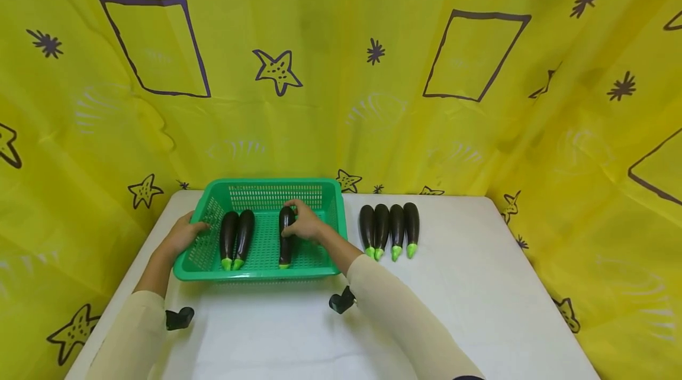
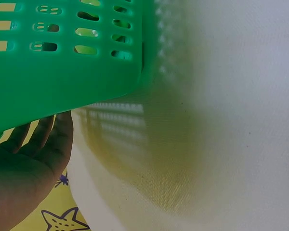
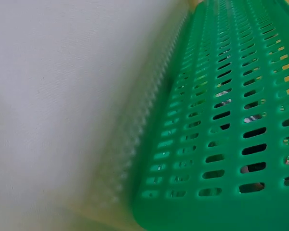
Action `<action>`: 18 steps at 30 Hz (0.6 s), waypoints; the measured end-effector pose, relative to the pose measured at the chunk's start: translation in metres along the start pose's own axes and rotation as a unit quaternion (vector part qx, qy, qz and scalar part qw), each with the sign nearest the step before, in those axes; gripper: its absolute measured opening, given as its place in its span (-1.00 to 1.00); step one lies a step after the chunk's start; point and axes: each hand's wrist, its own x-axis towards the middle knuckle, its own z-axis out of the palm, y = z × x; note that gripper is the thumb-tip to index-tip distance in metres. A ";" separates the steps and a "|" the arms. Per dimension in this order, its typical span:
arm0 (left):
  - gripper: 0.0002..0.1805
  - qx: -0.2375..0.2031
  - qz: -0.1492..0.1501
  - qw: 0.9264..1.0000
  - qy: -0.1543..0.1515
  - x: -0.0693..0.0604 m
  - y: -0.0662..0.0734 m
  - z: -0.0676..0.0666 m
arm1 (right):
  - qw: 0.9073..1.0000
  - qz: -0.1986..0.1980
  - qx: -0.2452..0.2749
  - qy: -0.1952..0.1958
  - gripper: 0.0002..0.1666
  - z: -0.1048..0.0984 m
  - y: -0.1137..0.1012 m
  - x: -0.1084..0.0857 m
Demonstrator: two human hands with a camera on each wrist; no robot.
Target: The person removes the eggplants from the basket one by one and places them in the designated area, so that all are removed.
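A green plastic basket [image 1: 261,274] with slotted walls stands on the table. My left hand [image 1: 183,234] grips its left rim, thumb over the edge; the left wrist view shows the fingers [image 2: 62,137] against the outside of the basket [image 2: 62,91]. Inside the basket my right hand [image 1: 305,223] holds a dark eggplant [image 1: 286,253] with a green stem end, thumb and fingers around its upper part. Two more eggplants, one [image 1: 228,238] beside another [image 1: 244,238], lie at the basket's left. The right wrist view shows only the basket's slotted side [image 3: 221,125], with the hand hidden behind it.
Several eggplants [image 1: 396,229] lie side by side on the white table [image 1: 479,297], right of the basket. A yellow curtain [image 1: 330,131] with dark drawings hangs behind and along the sides. Black devices sit at both wrists, one [image 1: 179,318] near the left sleeve.
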 end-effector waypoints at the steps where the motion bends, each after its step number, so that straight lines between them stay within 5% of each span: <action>1: -0.34 0.001 -0.001 1.000 -0.001 -0.001 0.000 0.001 | 1.000 0.000 0.001 0.002 -0.12 0.000 0.000 -0.002; 18: -0.34 0.004 -0.003 1.000 -0.004 0.001 -0.003 -0.001 | 0.998 -0.043 0.007 0.052 -0.10 -0.020 -0.003 -0.014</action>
